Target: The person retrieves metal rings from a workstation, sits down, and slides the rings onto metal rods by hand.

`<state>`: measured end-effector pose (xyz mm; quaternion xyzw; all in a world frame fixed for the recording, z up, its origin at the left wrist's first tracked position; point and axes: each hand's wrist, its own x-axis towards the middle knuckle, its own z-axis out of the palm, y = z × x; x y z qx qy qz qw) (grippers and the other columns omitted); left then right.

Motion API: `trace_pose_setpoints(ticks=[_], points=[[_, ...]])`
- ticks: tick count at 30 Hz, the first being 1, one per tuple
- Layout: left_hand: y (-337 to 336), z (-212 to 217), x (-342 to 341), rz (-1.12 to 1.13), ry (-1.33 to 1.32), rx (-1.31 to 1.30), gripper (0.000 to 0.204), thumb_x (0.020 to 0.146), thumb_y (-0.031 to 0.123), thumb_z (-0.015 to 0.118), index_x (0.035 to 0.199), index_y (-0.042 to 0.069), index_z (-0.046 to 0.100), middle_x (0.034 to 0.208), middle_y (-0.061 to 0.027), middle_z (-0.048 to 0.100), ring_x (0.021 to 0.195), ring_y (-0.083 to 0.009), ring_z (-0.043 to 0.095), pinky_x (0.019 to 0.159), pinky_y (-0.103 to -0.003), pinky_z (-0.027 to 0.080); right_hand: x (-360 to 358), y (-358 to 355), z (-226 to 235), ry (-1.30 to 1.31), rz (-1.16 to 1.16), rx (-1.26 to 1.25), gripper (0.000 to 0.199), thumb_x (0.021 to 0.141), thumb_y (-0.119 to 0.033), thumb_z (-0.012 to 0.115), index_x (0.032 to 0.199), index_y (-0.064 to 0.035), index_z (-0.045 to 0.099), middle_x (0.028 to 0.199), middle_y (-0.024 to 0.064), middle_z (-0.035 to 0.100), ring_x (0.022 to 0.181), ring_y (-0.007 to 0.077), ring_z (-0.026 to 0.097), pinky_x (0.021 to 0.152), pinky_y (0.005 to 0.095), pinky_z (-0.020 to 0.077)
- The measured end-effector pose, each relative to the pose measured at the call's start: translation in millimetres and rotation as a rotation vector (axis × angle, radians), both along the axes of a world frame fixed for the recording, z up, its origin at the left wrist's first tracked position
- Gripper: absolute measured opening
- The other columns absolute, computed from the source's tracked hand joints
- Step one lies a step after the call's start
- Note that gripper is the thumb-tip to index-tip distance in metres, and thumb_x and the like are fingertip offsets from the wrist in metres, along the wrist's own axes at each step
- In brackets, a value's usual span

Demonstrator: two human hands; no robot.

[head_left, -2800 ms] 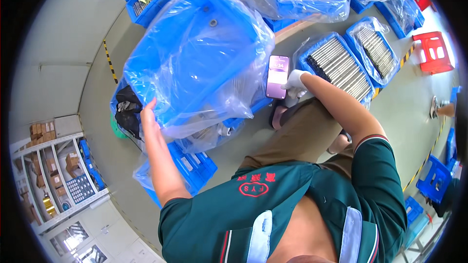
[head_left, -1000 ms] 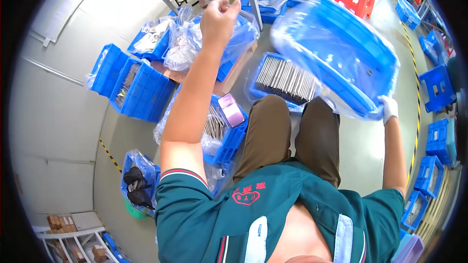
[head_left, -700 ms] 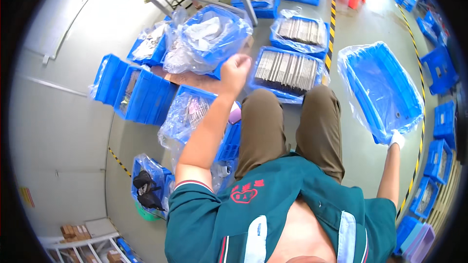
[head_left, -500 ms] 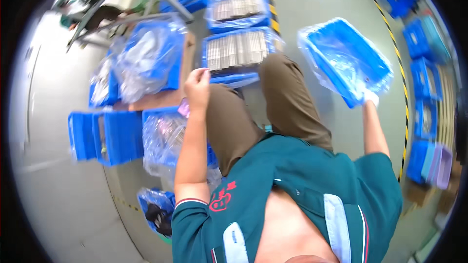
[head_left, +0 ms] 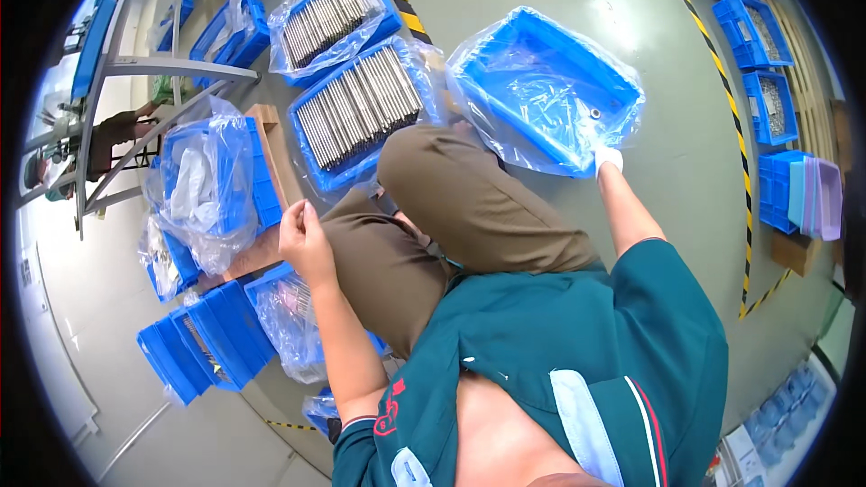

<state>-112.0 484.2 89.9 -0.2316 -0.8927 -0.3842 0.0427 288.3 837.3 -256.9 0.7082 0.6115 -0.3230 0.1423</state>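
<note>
My right hand (head_left: 608, 160), in a white glove, grips the near right corner of a blue plastic crate (head_left: 516, 150). A clear plastic bag lines the crate and hangs over its rim; a small metal ring (head_left: 595, 114) lies inside near that corner. My left hand (head_left: 305, 239) is bare and raised beside my left knee, its fingers curled together; whatever may be in them is hidden. Ahead of it, a blue crate (head_left: 323, 182) holds rows of metal rods (head_left: 361, 108). A second crate with similar rods (head_left: 323, 22) stands just beyond.
Bagged blue crates (head_left: 263, 167) sit on a wooden pallet (head_left: 287, 162) at left, by a grey metal frame (head_left: 180, 66). Empty-looking blue crates (head_left: 221, 334) stand lower left. Striped floor tape (head_left: 722, 90) runs along the right, before more crates (head_left: 771, 117). Another person (head_left: 113, 140) is far left.
The view has turned. The lined crate in my right hand has come leftward, closer to the crates of rods. My left hand stays raised with its fingers curled.
</note>
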Motion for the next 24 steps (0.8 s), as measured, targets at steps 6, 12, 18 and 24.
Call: trace_pose_setpoints(ticks=[6, 12, 18, 24], points=[[3.4, 3.4, 3.7, 0.076, -0.074, -0.009, 0.011, 0.086, 0.009, 0.060, 0.090, -0.002, 0.063, 0.071, 0.0009, 0.056, 0.060, -0.0042, 0.047, 0.055, -0.020, 0.040, -31.4, -17.8, -51.7, 0.302, -0.462, -0.083, 0.046, 0.077, -0.042, 0.058, 0.095, -0.0003, 0.067, 0.101, 0.0164, 0.065, 0.096, 0.0281, 0.061, 0.084, 0.0351, 0.0435], [18.8, -5.8, 3.1, 0.030, -0.131, 0.083, 0.012, 0.087, 0.009, 0.059, 0.091, -0.002, 0.063, 0.073, -0.0001, 0.057, 0.062, -0.0046, 0.048, 0.056, -0.020, 0.041, -38.4, 0.4, -83.6, 0.459, -0.485, -0.106, 0.041, 0.077, -0.035, 0.062, 0.097, 0.0002, 0.066, 0.097, 0.0151, 0.066, 0.093, 0.0249, 0.061, 0.079, 0.0353, 0.0471], [9.8, 4.0, 0.9, 0.062, -0.095, 0.039, 0.012, 0.087, 0.008, 0.060, 0.093, -0.002, 0.062, 0.075, 0.0007, 0.058, 0.063, -0.0037, 0.048, 0.057, -0.019, 0.040, -121.2, -21.5, -13.4, 0.575, -0.698, -0.378, 0.029, 0.079, -0.026, 0.059, 0.094, -0.0015, 0.062, 0.084, 0.0136, 0.064, 0.072, 0.0287, 0.063, 0.055, 0.0410, 0.0538], [9.9, 4.9, 1.2, 0.072, -0.076, 0.039, 0.011, 0.085, 0.010, 0.062, 0.090, 0.000, 0.064, 0.072, -0.0027, 0.059, 0.060, -0.0072, 0.049, 0.056, -0.022, 0.042, -140.8, -27.8, 22.0, 0.483, -0.670, -0.433, 0.024, 0.082, -0.022, 0.053, 0.096, -0.0038, 0.060, 0.085, 0.0162, 0.061, 0.060, 0.0279, 0.062, 0.043, 0.0391, 0.0500]])
